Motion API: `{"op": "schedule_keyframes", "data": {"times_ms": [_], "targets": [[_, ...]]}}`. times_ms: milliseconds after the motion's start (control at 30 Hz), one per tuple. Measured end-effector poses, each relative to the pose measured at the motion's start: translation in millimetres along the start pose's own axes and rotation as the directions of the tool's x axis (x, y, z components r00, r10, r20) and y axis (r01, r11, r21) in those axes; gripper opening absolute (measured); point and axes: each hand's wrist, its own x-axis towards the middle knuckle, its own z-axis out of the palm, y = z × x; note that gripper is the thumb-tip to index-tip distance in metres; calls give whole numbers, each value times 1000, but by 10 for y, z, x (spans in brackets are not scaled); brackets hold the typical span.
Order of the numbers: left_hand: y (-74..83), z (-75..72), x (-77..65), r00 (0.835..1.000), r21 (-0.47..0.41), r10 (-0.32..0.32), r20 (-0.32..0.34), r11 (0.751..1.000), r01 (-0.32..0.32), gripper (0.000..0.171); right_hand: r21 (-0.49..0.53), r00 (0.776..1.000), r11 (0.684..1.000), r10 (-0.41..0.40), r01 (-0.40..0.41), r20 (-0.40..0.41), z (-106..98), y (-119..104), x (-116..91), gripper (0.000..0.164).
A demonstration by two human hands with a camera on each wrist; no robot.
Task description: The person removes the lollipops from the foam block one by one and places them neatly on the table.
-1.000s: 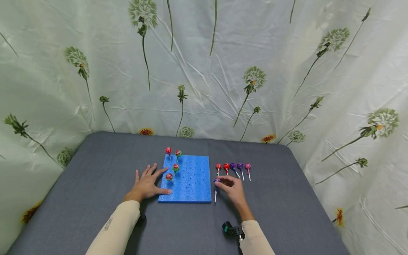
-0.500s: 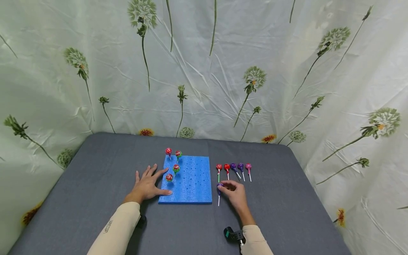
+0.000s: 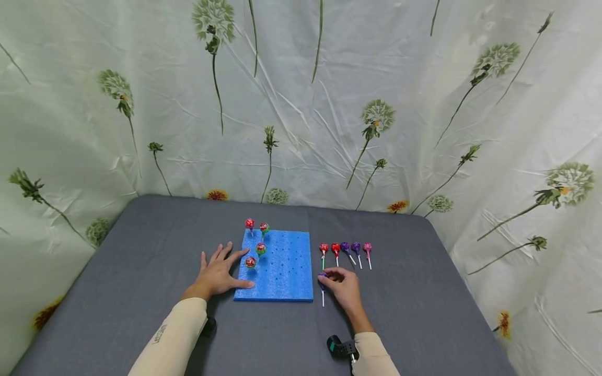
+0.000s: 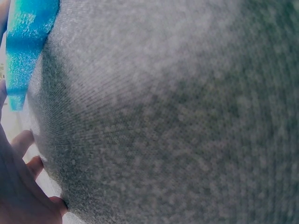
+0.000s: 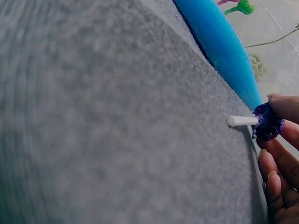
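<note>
A blue foam board (image 3: pixel 287 282) with rows of small holes lies on the grey table. Several wrapped lollipops stand in its left part, among them a red one (image 3: pixel 250 223) at the far corner and a red-and-green one (image 3: pixel 251 262) nearer. My left hand (image 3: pixel 217 274) is spread, with thumb and index finger resting on the board's left edge. Just off the board's right edge, my right hand (image 3: pixel 345 287) pinches a purple lollipop (image 5: pixel 268 122) by its wrapped head. Its white stick points toward me in the head view.
Right of the board lie several lollipops in a row: a red one (image 3: pixel 324 247) with a green stick, another red one (image 3: pixel 335 247), purple ones (image 3: pixel 356 247) and a pink one (image 3: pixel 367 247). A dandelion-print curtain (image 3: pixel 301 104) hangs behind the table (image 3: pixel 400 292).
My right hand has come slightly toward me with the purple lollipop over the first half second, then stayed nearly still. The left hand has kept its place on the board.
</note>
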Motion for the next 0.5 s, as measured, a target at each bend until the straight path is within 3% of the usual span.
{"op": "schedule_keyframes", "data": {"times_ms": [500], "targets": [[-10, -1, 18, 1000, -14, 5, 7, 1000, -5, 105, -73, 1000, 997, -30, 31, 4, 23, 5, 7, 19]]}}
